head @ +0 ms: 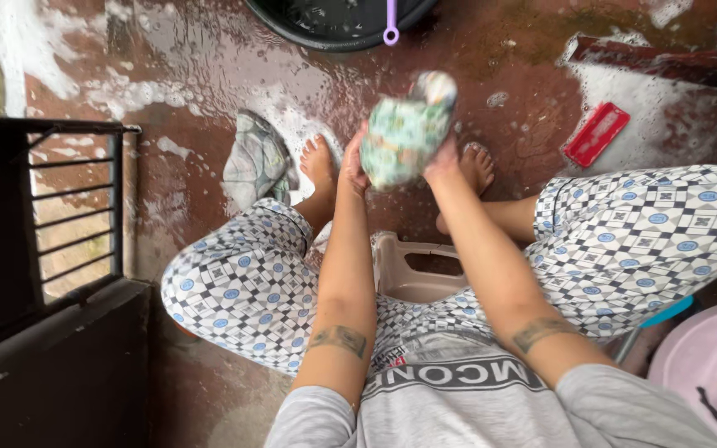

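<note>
Both hands meet in front of the person's knees, above the wet floor [209, 75], with a bunched cloth [404, 133] between them. The cloth is pale green with a small printed pattern and a lighter end sticking up at its top right; it is blurred. The left hand [353, 162] presses against the cloth's left side, fingers curled onto it, so it is closed on the cloth. The right hand [444, 162] grips the cloth from the lower right, also closed around it. The cloth is held up in the air, clear of the floor, just above the person's bare feet.

On the floor to the left of the feet lies a second cloth [255, 162], grey and crumpled, flat in the soapy water. At the top edge stands a dark round basin [292, 29], only partly in view; it holds water, and a purple handle [390, 21] with a ring at its end hangs over its rim. To the right, well apart from the hands, a red scrubbing brush [596, 133] lies on the floor beside a patch of foam. The person sits on a low beige plastic stool [412, 278]. A pink tub [703, 353] shows at the lower right corner; what it holds cannot be told.
</note>
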